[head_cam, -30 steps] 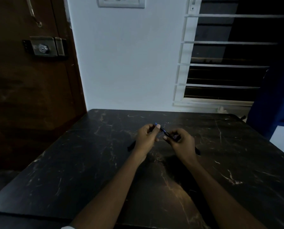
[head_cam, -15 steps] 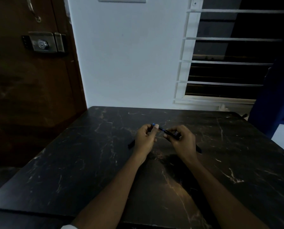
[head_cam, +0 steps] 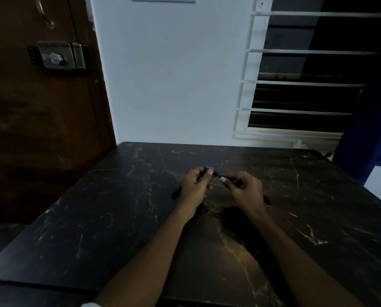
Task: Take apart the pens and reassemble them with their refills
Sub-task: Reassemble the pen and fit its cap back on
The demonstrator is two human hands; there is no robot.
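Observation:
Both my hands hold one dark pen [head_cam: 217, 174] with a blue end, a little above the black marbled table [head_cam: 118, 218] near its middle. My left hand [head_cam: 195, 188] pinches the blue end between thumb and fingers. My right hand [head_cam: 245, 191] grips the other part of the barrel. A second dark pen piece [head_cam: 176, 192] lies on the table and pokes out from under my left hand. Another dark piece [head_cam: 267, 199] sticks out to the right of my right hand. The dim light hides the finer details of the parts.
The table's far edge meets a white wall [head_cam: 174, 85]. A brown door with a metal lock [head_cam: 56, 56] stands at the left. A barred window [head_cam: 307, 74] and a blue curtain [head_cam: 371, 140] are at the right.
The hands have stayed together on the pen, with the fingers shifting slightly along it. The camera view has tilted a little downward.

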